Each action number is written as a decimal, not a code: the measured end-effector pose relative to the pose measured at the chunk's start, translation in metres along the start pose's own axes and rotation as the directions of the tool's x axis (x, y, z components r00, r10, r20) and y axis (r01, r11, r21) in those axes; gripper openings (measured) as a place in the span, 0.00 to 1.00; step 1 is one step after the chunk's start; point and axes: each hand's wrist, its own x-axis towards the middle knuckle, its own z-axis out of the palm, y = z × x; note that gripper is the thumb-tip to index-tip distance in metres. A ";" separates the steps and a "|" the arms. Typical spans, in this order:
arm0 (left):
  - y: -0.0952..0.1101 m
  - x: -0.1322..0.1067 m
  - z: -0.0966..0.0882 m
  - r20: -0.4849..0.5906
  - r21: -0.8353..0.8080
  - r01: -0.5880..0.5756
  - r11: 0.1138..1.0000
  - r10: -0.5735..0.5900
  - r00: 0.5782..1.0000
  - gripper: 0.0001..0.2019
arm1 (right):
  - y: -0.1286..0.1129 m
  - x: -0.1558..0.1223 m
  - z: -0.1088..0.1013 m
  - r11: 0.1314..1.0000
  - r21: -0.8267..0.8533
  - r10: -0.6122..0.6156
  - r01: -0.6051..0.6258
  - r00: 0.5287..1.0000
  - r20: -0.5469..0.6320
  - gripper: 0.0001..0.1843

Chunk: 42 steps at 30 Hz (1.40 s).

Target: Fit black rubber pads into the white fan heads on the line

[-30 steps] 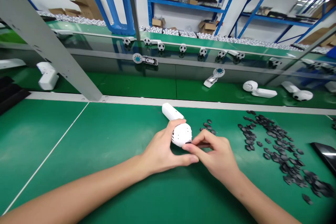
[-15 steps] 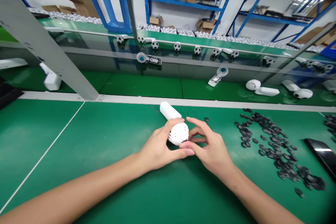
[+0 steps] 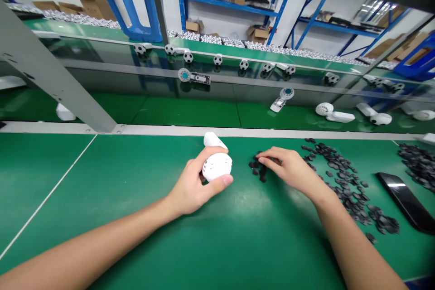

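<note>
My left hand (image 3: pixel 197 179) is closed around a white device with a round, slotted head (image 3: pixel 217 166). Its thumb lies along the near side of the head and the fingers wrap the far side. The white handle (image 3: pixel 215 140) of the device points away from me, partly hidden by those fingers. To the right, my right hand (image 3: pixel 287 165) is at a small cluster of black pieces (image 3: pixel 261 171), with thumb and forefinger pinched on one black piece at the cluster's far edge. The fingertips partly cover that piece.
Many loose black pieces (image 3: pixel 343 181) lie on the green table right of my right hand, beside a black phone-like slab (image 3: pixel 406 201). Behind the table's pale edge strip (image 3: pixel 190 131), white devices (image 3: pixel 340 117) rest on a green surface. A grey post (image 3: pixel 68 81) slants at the left.
My right hand has left the white device and moved right to the small black pieces. My left hand still holds the device, now slightly further left. The view has shifted a little.
</note>
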 end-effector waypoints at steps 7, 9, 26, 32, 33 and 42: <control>-0.004 -0.001 -0.002 -0.056 -0.013 0.011 1.000 -0.011 0.998 0.23 | -0.002 -0.002 0.003 0.994 -0.094 -0.045 0.055 0.994 0.102 0.12; -0.007 -0.003 -0.001 -0.038 0.009 0.030 1.000 -0.030 0.999 0.26 | -0.002 -0.001 0.004 0.994 -0.098 -0.046 0.057 0.993 0.108 0.12; -0.013 -0.001 0.009 0.141 0.199 -0.118 0.973 0.091 0.986 0.23 | -0.078 -0.017 0.042 0.604 0.740 0.163 -0.295 0.955 0.247 0.15; -0.010 0.000 0.010 0.196 0.218 -0.087 0.972 0.044 0.980 0.29 | -0.083 -0.019 0.050 0.762 0.619 0.172 -0.189 0.981 0.088 0.11; -0.010 0.000 0.010 0.192 0.219 -0.070 0.973 0.028 0.981 0.31 | -0.084 -0.019 0.051 0.780 0.600 0.170 -0.179 0.983 0.072 0.11; -0.008 0.001 0.012 0.150 0.264 -0.060 0.963 0.020 0.988 0.22 | -0.082 -0.020 0.059 0.843 0.516 0.160 -0.151 0.987 0.027 0.19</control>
